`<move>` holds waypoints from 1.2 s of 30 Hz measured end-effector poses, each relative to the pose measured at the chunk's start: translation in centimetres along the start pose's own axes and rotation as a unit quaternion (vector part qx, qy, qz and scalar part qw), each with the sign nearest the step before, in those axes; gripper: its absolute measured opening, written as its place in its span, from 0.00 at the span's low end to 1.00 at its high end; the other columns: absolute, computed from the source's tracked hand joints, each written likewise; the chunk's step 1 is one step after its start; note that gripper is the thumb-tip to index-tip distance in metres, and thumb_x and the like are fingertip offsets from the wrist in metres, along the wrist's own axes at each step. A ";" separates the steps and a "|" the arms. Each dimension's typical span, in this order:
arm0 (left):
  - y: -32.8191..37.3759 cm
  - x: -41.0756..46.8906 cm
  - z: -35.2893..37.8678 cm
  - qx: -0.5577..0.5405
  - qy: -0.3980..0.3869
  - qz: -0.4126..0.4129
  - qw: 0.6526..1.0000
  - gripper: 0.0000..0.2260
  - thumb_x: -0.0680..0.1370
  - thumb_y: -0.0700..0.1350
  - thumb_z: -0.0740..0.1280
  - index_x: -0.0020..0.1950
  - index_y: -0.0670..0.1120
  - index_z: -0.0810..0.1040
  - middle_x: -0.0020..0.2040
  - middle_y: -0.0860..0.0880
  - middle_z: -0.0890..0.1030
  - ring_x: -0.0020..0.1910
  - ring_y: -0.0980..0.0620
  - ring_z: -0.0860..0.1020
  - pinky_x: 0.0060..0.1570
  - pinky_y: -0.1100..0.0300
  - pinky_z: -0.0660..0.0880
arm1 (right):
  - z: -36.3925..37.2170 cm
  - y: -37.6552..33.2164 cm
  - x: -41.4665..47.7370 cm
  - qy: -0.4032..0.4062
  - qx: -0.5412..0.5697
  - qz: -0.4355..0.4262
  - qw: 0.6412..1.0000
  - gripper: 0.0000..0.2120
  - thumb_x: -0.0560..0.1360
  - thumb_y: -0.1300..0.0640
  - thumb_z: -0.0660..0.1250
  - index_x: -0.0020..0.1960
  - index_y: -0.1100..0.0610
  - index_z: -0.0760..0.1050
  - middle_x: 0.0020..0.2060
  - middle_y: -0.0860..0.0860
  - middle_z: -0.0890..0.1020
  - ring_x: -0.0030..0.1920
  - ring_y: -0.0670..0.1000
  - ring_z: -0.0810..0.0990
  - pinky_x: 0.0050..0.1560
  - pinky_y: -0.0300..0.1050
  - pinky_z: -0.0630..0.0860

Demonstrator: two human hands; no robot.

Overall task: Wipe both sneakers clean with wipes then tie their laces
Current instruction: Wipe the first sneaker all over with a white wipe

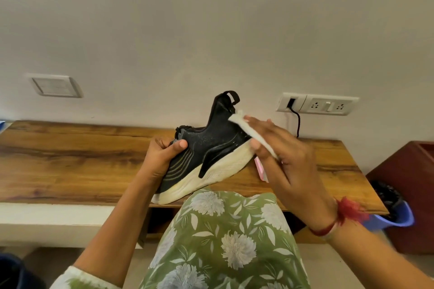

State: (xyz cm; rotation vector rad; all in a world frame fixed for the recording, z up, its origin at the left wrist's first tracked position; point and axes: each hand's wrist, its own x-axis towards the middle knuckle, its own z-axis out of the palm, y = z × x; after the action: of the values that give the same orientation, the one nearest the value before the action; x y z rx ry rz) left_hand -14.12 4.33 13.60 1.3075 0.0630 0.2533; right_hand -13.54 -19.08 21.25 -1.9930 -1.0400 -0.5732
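Black knit sneaker with thick off-white sole, held at frame centre just above the near edge of the wooden table. Tilted: toe down toward 7 o'clock, heel and pull loop up toward 1 o'clock. Cannot tell whether the toe touches the table edge. Laces bunched at the tongue, partly hidden.

Left hand at 9 o'clock of the shoe, gripping the forefoot: thumb pressed on the side panel, fingers curled over the top by the laces.

Right hand at 3 o'clock of the shoe. Folded white wipe pinched between thumb and nearly straight fingers, laid against the heel side where upper meets sole. Red thread band on that wrist.

Pink packet on the table, just under the right hand, mostly hidden.

On the wall at 1 o'clock of the shoe, a socket panel with a dark cable hanging from it behind the table. At 10 o'clock, a blank switch plate.

At 4 o'clock, past the table end, a blue bin with dark contents, beside a reddish-brown cabinet.

At 6 o'clock, green floral garment on the person.
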 end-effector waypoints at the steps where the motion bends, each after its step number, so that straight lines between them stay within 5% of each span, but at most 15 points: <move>1: 0.0 -0.1 0.0 0.002 -0.002 0.001 1.000 0.27 0.49 0.67 0.80 0.19 0.48 0.72 0.20 0.52 0.73 0.19 0.59 0.72 0.21 0.69 0.67 | -0.2 0.1 -0.2 -0.011 -0.013 -0.031 0.999 0.17 0.79 0.56 0.58 0.64 0.61 0.72 0.60 0.50 0.78 0.57 0.43 0.78 0.61 0.39 0.73; 2: 0.0 -0.1 -0.1 0.004 -0.003 0.000 1.000 0.26 0.50 0.67 0.80 0.20 0.48 0.72 0.20 0.52 0.72 0.19 0.59 0.72 0.21 0.69 0.67 | -0.4 0.4 -0.1 -0.014 0.000 -0.032 0.999 0.16 0.79 0.55 0.58 0.63 0.61 0.74 0.60 0.51 0.78 0.57 0.44 0.79 0.62 0.41 0.73; 5: -0.1 -0.3 0.1 0.018 0.004 -0.007 1.000 0.26 0.50 0.67 0.80 0.21 0.48 0.72 0.21 0.52 0.72 0.20 0.58 0.71 0.21 0.68 0.66 | -1.0 1.2 0.6 0.032 0.102 0.095 0.990 0.12 0.78 0.50 0.59 0.58 0.50 0.77 0.45 0.48 0.84 0.39 0.47 0.81 0.38 0.44 0.78; 6: -0.1 -0.3 0.2 0.023 0.012 -0.008 1.000 0.27 0.50 0.67 0.80 0.23 0.48 0.73 0.21 0.51 0.73 0.20 0.57 0.72 0.21 0.68 0.67 | -0.8 1.0 0.5 0.030 0.115 0.114 0.986 0.12 0.78 0.49 0.58 0.58 0.48 0.77 0.44 0.47 0.84 0.39 0.48 0.80 0.37 0.46 0.77; 9: 0.0 -0.1 0.6 0.023 0.043 -0.018 0.999 0.32 0.49 0.67 0.80 0.28 0.42 0.74 0.24 0.48 0.76 0.23 0.54 0.75 0.23 0.66 0.69 | 0.4 -0.1 -0.5 -0.035 -0.045 -0.003 0.998 0.16 0.78 0.54 0.59 0.62 0.58 0.75 0.58 0.50 0.81 0.58 0.48 0.78 0.61 0.47 0.75; 12: 0.1 0.1 0.6 0.022 0.047 -0.022 0.998 0.26 0.50 0.67 0.79 0.24 0.47 0.75 0.24 0.49 0.76 0.23 0.54 0.74 0.24 0.65 0.68 | 0.4 0.8 -0.2 -0.076 -0.180 -0.107 0.975 0.18 0.77 0.59 0.60 0.65 0.63 0.73 0.63 0.57 0.76 0.67 0.53 0.72 0.71 0.51 0.64; 16: 0.3 0.1 0.5 0.026 0.040 -0.010 0.999 0.27 0.50 0.67 0.79 0.22 0.48 0.73 0.22 0.50 0.73 0.22 0.55 0.72 0.23 0.65 0.66 | -0.4 1.1 1.1 0.042 -0.021 0.044 0.998 0.16 0.79 0.56 0.58 0.66 0.56 0.70 0.60 0.49 0.78 0.59 0.38 0.75 0.70 0.48 0.65; 18: 0.3 0.0 0.3 0.031 0.044 -0.007 0.999 0.28 0.50 0.68 0.79 0.23 0.47 0.72 0.22 0.49 0.73 0.22 0.54 0.72 0.23 0.65 0.66 | 0.3 0.6 0.6 0.047 -0.050 0.038 0.997 0.17 0.79 0.57 0.58 0.66 0.58 0.71 0.60 0.50 0.78 0.55 0.34 0.75 0.69 0.50 0.67; 21: 0.1 -0.2 0.1 0.049 0.050 -0.005 0.998 0.30 0.50 0.69 0.79 0.23 0.45 0.71 0.22 0.48 0.72 0.22 0.53 0.71 0.23 0.65 0.65 | 1.1 0.6 -1.0 -0.028 -0.183 -0.092 0.978 0.19 0.77 0.59 0.59 0.66 0.63 0.70 0.64 0.58 0.75 0.65 0.52 0.73 0.71 0.52 0.64; 24: -0.4 -0.3 -0.2 0.062 0.054 -0.009 0.997 0.31 0.51 0.70 0.78 0.23 0.45 0.69 0.22 0.49 0.70 0.21 0.53 0.68 0.23 0.63 0.63 | 0.5 1.0 -1.0 -0.103 -0.254 -0.180 0.945 0.18 0.79 0.58 0.57 0.64 0.65 0.74 0.62 0.60 0.77 0.65 0.56 0.74 0.71 0.53 0.64; 30: -0.2 -0.4 0.5 0.055 0.053 -0.007 0.997 0.29 0.50 0.70 0.78 0.20 0.49 0.68 0.19 0.53 0.68 0.19 0.58 0.66 0.21 0.67 0.61 | 0.3 0.5 0.5 0.001 -0.095 0.019 0.995 0.18 0.78 0.54 0.58 0.65 0.59 0.73 0.61 0.52 0.78 0.62 0.46 0.76 0.71 0.50 0.63; 36: -0.3 0.0 0.4 0.065 0.085 -0.024 0.994 0.25 0.58 0.62 0.76 0.21 0.48 0.65 0.20 0.51 0.66 0.20 0.55 0.64 0.23 0.63 0.58 | 2.4 1.5 -1.7 -0.065 -0.348 -0.140 0.925 0.21 0.75 0.63 0.63 0.67 0.66 0.71 0.66 0.62 0.73 0.69 0.58 0.70 0.71 0.55 0.63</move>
State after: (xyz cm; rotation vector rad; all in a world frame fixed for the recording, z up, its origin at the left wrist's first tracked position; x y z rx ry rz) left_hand -14.04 3.90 13.44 1.4096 0.2581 0.3232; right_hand -13.15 -18.41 18.00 -2.5297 -1.3439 -1.0967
